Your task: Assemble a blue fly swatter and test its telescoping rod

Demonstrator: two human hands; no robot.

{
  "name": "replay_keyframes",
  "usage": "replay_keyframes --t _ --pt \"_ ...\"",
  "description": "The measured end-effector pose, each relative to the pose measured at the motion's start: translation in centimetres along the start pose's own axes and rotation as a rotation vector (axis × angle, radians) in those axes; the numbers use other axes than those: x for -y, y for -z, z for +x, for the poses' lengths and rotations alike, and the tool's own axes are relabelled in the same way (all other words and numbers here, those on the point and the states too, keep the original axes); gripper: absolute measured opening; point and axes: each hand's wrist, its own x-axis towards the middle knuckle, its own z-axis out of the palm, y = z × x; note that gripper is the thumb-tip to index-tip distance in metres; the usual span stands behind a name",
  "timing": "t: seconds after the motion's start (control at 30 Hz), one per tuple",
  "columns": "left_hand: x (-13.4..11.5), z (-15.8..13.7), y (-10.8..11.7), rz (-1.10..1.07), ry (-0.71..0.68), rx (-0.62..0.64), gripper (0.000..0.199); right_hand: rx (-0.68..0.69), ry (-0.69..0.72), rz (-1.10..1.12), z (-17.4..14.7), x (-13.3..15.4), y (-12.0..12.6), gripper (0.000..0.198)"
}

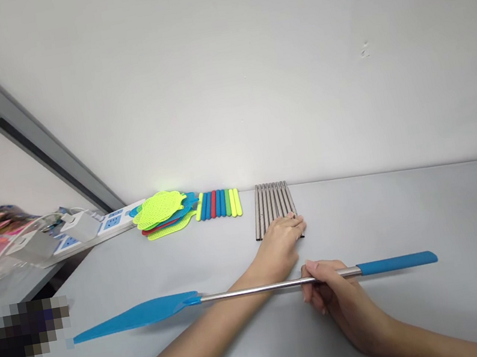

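My right hand (pixel 344 301) is closed around the metal shaft of a fly swatter (pixel 252 290). The swatter lies level across the view, its blue head (pixel 151 312) to the left and its blue handle (pixel 396 263) to the right. Behind the shaft, my left hand (pixel 282 243) reaches forward over a row of metal tubes (pixel 270 203). Its fingers are stretched out and touch the tubes at the row's right side. The palm faces down and hides the near ends of several tubes.
Several coloured handle grips (pixel 218 204) lie side by side left of the tubes. Beyond them is a pile of yellow-green, blue and red swatter heads (pixel 164 212). A power strip (pixel 111 222) with plugged-in adapters (pixel 79 227) runs along the left edge of the grey table (pixel 430 207). A wall stands behind.
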Motion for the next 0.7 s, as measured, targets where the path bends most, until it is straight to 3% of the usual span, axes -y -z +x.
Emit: replay_keyframes --t 0.23,0.3,0.47,0.7 --pt "-0.3 -0.6 2.4 -0.163 -0.034 0.064 0.040 0.013 0.016 0.020 0.0 -0.1 0.1 0.041" --pt "-0.7 -0.5 3.6 -0.186 -0.034 -0.021 0.032 0.024 0.032 0.045 -0.1 -0.1 0.2 0.041" --pt "-1.6 -0.3 5.6 -0.311 0.075 -0.099 0.020 0.034 0.044 0.083 -0.2 -0.1 0.2 0.040" --pt "-3.6 -2.2 5.5 -0.687 0.235 0.000 0.010 0.013 0.125 0.181 -0.3 3.1 0.1 0.041"
